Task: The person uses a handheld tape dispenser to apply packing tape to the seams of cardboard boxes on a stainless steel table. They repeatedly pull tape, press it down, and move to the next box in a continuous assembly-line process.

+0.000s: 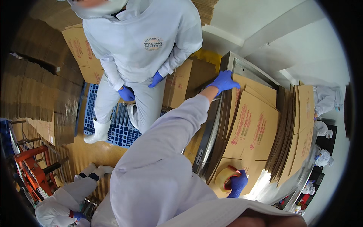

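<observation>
In a blue glove, my left hand [224, 82] is at the far-left end of a pile of flattened cardboard cartons, its fingers on the edge of a flattened carton [237, 95]. My right hand [238, 183], also gloved in blue, holds a roll of packing tape [227, 178] with a red core, its fingers partly inside the core. Beneath the roll lies the top flattened carton [252, 127], which bears red print and has crease lines. Part of my right wrist is hidden by my white clothing.
Another stack of flattened cartons [303, 127] stands farther along the metal table [258, 68]. A co-worker [139, 51] in white is beside a blue plastic pallet [120, 124]. Tall carton stacks [28, 88], an orange pallet jack [35, 170] and a bent-over person [65, 201] are nearby.
</observation>
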Demonstrator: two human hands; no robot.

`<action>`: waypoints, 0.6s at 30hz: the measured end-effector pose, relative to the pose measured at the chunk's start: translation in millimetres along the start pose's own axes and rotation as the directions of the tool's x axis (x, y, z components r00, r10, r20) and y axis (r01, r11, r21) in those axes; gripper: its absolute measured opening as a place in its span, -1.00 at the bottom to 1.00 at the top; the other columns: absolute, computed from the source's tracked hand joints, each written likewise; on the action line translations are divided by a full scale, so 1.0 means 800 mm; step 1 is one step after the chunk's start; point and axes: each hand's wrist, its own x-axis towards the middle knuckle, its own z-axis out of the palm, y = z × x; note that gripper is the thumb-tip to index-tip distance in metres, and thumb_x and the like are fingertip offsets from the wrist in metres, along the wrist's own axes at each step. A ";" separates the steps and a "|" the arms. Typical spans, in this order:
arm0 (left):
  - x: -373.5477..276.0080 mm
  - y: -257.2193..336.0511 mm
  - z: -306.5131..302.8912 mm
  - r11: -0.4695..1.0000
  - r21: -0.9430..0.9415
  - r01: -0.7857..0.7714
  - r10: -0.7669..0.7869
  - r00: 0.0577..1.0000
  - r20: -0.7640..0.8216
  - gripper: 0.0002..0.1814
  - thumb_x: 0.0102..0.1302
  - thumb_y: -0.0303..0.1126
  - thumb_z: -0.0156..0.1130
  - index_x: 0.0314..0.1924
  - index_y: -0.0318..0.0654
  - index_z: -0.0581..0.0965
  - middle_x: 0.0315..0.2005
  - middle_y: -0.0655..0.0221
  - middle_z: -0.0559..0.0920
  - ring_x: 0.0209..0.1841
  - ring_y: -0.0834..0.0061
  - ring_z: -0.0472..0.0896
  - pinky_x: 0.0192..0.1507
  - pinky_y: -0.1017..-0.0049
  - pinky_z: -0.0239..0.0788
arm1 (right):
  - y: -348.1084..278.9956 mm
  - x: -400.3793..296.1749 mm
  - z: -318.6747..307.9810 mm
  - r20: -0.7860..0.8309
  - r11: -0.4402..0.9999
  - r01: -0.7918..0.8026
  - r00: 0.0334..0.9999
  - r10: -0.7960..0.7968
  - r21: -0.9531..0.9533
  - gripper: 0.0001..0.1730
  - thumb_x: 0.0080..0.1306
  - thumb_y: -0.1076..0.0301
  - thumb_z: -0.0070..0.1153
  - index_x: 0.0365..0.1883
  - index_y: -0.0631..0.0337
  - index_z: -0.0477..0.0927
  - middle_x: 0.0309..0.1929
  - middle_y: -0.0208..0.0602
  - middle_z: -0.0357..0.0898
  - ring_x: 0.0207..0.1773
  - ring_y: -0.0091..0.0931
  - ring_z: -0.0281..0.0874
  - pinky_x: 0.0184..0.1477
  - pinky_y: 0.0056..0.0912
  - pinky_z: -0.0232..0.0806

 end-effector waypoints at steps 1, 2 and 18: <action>-0.015 -0.007 0.000 0.990 -0.141 -0.002 0.003 1.000 0.008 -0.22 -0.30 -0.05 0.36 -0.07 -0.40 0.39 -0.11 -0.03 0.43 -0.04 0.09 0.35 0.01 0.35 0.20 | 0.013 -0.003 -0.003 0.015 1.000 0.016 1.000 -0.017 0.011 -0.76 -0.27 0.44 0.15 -0.52 0.14 0.51 -0.52 -0.17 0.54 -0.40 -0.26 0.53 -0.35 -0.32 0.35; -0.033 -0.012 0.001 0.962 -0.273 -0.003 0.007 1.000 0.015 -0.23 -0.31 -0.09 0.38 -0.09 -0.43 0.39 -0.14 -0.03 0.44 -0.07 0.11 0.39 -0.02 0.38 0.22 | 0.024 -0.006 -0.003 0.031 0.999 0.034 0.999 -0.035 0.029 -0.76 -0.28 0.43 0.16 -0.52 0.15 0.51 -0.53 -0.16 0.54 -0.41 -0.26 0.53 -0.35 -0.32 0.35; -0.375 -0.079 0.012 0.964 -0.193 0.182 -0.215 0.963 -0.163 -0.12 -0.18 -0.06 0.40 0.06 -0.43 0.24 -0.11 0.09 0.34 -0.01 0.27 0.34 0.03 0.45 0.19 | 0.027 0.087 -0.016 -0.062 0.986 0.042 0.997 -0.053 -0.163 -0.67 -0.19 0.33 0.13 -0.42 0.29 0.47 -0.47 0.11 0.50 -0.34 -0.03 0.46 -0.34 -0.08 0.31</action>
